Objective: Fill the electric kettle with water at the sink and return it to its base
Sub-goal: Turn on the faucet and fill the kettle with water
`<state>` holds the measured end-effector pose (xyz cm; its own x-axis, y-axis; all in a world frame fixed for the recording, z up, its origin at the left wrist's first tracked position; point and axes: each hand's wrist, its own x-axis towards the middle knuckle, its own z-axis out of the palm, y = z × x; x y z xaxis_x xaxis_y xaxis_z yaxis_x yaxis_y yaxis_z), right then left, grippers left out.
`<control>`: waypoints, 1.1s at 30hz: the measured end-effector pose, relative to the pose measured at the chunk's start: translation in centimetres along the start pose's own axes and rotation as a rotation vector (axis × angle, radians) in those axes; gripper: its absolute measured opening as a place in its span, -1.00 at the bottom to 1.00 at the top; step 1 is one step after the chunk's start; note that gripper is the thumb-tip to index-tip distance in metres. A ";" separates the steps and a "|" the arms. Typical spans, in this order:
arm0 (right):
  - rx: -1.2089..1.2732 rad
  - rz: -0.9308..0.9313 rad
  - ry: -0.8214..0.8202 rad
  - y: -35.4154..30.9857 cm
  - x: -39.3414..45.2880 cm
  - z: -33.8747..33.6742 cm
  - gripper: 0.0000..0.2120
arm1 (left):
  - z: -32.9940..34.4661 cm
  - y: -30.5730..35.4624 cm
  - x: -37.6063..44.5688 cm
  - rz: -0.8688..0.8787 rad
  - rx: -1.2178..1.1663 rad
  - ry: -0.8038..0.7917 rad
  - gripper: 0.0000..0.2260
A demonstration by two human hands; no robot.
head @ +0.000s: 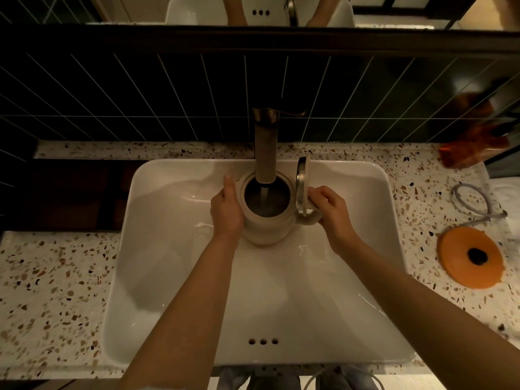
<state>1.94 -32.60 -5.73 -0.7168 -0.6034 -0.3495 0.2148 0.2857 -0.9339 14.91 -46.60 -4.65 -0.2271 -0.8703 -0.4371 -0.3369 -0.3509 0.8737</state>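
A cream electric kettle [266, 226] is held upright inside the white sink [168, 249], directly under the brass tap [266, 142]. Its lid [302, 185] stands flipped open to the right. A thin stream of water falls from the spout into the kettle's dark opening. My left hand [226, 211] presses flat against the kettle's left side. My right hand [329, 209] is wrapped around the handle on the right. The round orange kettle base [470, 257] lies on the counter to the right of the sink, with a black connector at its middle.
A speckled terrazzo counter [50, 291] surrounds the sink. A grey cord [475, 204] loops behind the base. An orange packet [472, 147] leans on the dark tiled wall at the far right. A mirror runs along the top.
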 end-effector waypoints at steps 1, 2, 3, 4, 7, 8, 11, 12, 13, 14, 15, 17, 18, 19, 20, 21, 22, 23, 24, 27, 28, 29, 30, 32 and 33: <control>-0.014 -0.023 0.019 0.2 -0.1 0.2 -0.70 | 0.0 -0.1 0.0 -0.002 0.000 0.003 -0.51; -0.037 -0.044 0.036 0.3 -0.3 0.5 -0.71 | 0.0 -0.2 0.1 -0.004 -0.001 0.005 -0.51; -0.059 -0.060 0.049 0.2 -0.4 0.7 -0.71 | 0.1 -0.3 0.0 -0.006 -0.006 0.006 -0.51; -0.070 -0.070 0.060 0.1 -0.5 0.9 -0.72 | 0.1 -0.4 0.0 -0.007 -0.013 0.008 -0.51; -0.071 -0.076 0.046 -0.6 -0.7 0.9 -0.71 | 0.1 -0.5 -0.2 0.008 -0.024 0.013 -0.51; -0.067 -0.071 0.024 -1.0 -0.8 0.8 -0.70 | 0.2 -0.5 -0.3 0.015 -0.024 0.013 -0.51; -0.070 -0.045 -0.033 -1.6 -0.8 0.3 -0.64 | 0.3 -0.5 -0.4 0.010 -0.032 0.023 -0.51; -0.076 -0.032 -0.048 -1.8 -0.7 0.2 -0.63 | 0.4 -0.5 -0.5 0.004 -0.036 0.025 -0.51; -0.086 -0.025 -0.057 -1.7 -0.6 0.1 -0.63 | 0.4 -0.5 -0.5 0.000 -0.041 0.024 -0.51; -0.098 -0.017 -0.062 -1.6 -0.4 0.0 -0.62 | 0.3 -0.5 -0.5 -0.002 -0.045 0.021 -0.51; -0.109 -0.015 -0.063 -1.6 -0.3 -0.1 -0.61 | 0.3 -0.5 -0.5 -0.002 -0.048 0.018 -0.51; -0.120 -0.013 -0.064 -1.4 0.0 -0.1 -0.60 | 0.2 -0.5 -0.5 -0.002 -0.050 0.014 -0.51; -0.133 -0.013 -0.065 -1.3 0.1 -0.1 -0.60 | 0.2 -0.4 -0.4 -0.004 -0.049 0.014 -0.51; -0.153 -0.011 -0.064 -1.1 0.3 -0.1 -0.59 | 0.2 -0.4 -0.4 -0.005 -0.047 0.014 -0.51; -0.171 -0.011 -0.060 -1.0 0.5 -0.2 -0.57 | 0.2 -0.4 -0.4 -0.006 -0.046 0.012 -0.51; -0.182 -0.009 -0.055 -0.8 0.6 -0.2 -0.55 | 0.2 -0.4 -0.4 -0.008 -0.045 0.008 -0.52; -0.186 -0.007 -0.045 -0.8 0.7 -0.2 -0.52 | 0.2 -0.4 -0.4 -0.011 -0.046 0.004 -0.52; -0.193 -0.005 -0.033 -0.8 0.7 -0.1 -0.50 | 0.2 -0.4 -0.5 -0.016 -0.051 -0.001 -0.52; -0.204 -0.012 -0.023 -0.8 0.8 -0.1 -0.49 | 0.2 -0.4 -0.5 -0.024 -0.062 -0.006 -0.52; -0.229 -0.022 -0.014 -1.0 0.9 0.2 -0.51 | 0.1 -0.5 -0.5 -0.038 -0.092 -0.024 -0.54; -0.231 -0.020 -0.014 -1.0 0.9 0.2 -0.52 | 0.0 -0.5 -0.5 -0.038 -0.091 -0.026 -0.55; -0.234 -0.016 -0.012 -1.1 0.8 0.2 -0.52 | 0.0 -0.6 -0.5 -0.035 -0.089 -0.025 -0.55; -0.231 -0.013 -0.008 -1.2 0.8 0.3 -0.51 | 0.0 -0.6 -0.5 -0.032 -0.086 -0.024 -0.55; -0.220 -0.012 -0.002 -1.2 0.7 0.3 -0.51 | 0.0 -0.6 -0.6 -0.028 -0.084 -0.022 -0.54; -0.218 -0.015 -0.001 -1.2 0.6 0.2 -0.51 | 0.1 -0.6 -0.6 -0.024 -0.084 -0.022 -0.54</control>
<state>1.40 -33.49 -4.86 -0.7183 -0.6095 -0.3355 0.0555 0.4305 -0.9009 15.19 -45.84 -4.95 -0.2404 -0.8539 -0.4616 -0.2647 -0.3999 0.8775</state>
